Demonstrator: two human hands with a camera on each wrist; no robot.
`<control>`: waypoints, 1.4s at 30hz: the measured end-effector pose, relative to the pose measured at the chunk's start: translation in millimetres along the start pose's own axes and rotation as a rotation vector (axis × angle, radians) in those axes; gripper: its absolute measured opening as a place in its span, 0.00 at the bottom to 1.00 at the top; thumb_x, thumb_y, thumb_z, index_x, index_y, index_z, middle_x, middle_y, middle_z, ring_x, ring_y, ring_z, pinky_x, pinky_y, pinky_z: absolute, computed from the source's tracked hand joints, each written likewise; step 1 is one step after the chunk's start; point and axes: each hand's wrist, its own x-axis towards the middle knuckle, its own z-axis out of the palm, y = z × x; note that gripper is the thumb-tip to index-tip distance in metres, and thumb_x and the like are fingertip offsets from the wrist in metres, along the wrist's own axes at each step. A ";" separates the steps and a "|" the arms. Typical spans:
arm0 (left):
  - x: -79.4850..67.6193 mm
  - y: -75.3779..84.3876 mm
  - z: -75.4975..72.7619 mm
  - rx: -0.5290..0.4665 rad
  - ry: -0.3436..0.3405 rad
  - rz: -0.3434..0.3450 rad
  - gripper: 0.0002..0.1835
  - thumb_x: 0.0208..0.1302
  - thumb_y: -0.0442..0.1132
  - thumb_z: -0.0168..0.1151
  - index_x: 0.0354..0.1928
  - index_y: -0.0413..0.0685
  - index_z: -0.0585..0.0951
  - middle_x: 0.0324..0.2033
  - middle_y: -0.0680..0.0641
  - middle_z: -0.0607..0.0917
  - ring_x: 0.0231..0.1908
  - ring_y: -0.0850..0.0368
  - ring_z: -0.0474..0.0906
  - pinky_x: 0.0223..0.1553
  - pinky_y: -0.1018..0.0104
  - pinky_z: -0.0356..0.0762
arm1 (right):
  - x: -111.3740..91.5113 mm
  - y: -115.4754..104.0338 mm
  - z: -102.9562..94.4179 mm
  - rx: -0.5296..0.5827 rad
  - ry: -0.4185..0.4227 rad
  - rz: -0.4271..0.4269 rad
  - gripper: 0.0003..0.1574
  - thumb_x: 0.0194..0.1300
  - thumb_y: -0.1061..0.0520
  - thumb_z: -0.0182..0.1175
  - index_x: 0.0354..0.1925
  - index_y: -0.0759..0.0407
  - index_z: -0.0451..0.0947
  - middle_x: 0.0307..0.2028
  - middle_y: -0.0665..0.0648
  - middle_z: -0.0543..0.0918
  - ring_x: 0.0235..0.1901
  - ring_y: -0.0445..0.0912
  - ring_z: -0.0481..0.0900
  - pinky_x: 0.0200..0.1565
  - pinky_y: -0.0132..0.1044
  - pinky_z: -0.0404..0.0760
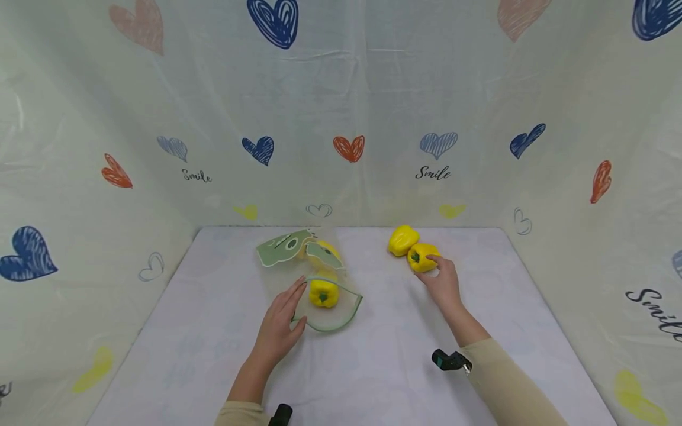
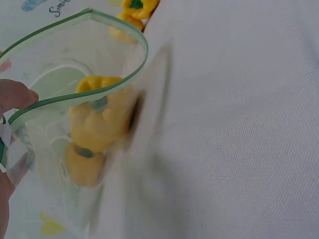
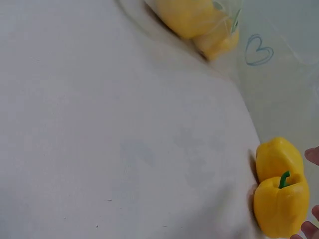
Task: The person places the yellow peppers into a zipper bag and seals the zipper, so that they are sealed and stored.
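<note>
A clear zip bag with a green rim (image 1: 341, 327) and green print lies on the table, its mouth spread toward me. Inside is a yellow bell pepper (image 1: 324, 294), with more yellow pepper behind it under the print. My left hand (image 1: 279, 324) holds the bag's rim at the left of the mouth, between thumb and fingers. My right hand (image 1: 443, 286) is at the nearer of two loose yellow bell peppers (image 3: 280, 208), thumb and fingers spread at its right side. In the right wrist view only fingertips (image 3: 310, 230) show. The other loose pepper (image 1: 402, 240) sits just behind, touching it.
A white cloth covers the table (image 1: 373, 367). Behind its back edge hangs a pale curtain (image 1: 298, 189) printed with hearts and "Smile". A black wrist camera (image 1: 449, 360) sticks out by the right sleeve.
</note>
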 end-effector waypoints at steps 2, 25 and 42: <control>-0.1 0.6 -0.4 -0.003 -0.001 -0.007 0.44 0.48 0.27 0.73 0.70 0.44 0.66 0.71 0.52 0.63 0.55 0.53 0.69 0.58 0.56 0.71 | 3.7 1.1 0.2 -0.001 0.016 -0.002 0.35 0.62 0.59 0.65 0.63 0.70 0.67 0.63 0.72 0.62 0.63 0.65 0.61 0.66 0.56 0.60; -0.9 0.4 0.6 -0.002 0.027 0.027 0.45 0.47 0.25 0.73 0.70 0.43 0.66 0.71 0.52 0.64 0.59 0.52 0.69 0.60 0.60 0.67 | 37.7 16.5 5.8 -0.031 0.053 0.084 0.31 0.62 0.56 0.67 0.58 0.69 0.69 0.62 0.72 0.60 0.61 0.65 0.63 0.65 0.55 0.63; -0.8 -1.2 1.6 -0.007 0.024 0.034 0.45 0.48 0.26 0.73 0.70 0.44 0.66 0.71 0.53 0.64 0.60 0.52 0.68 0.61 0.61 0.65 | 46.1 22.4 12.9 0.028 0.059 0.136 0.37 0.60 0.57 0.68 0.61 0.69 0.63 0.61 0.72 0.61 0.59 0.63 0.63 0.65 0.54 0.63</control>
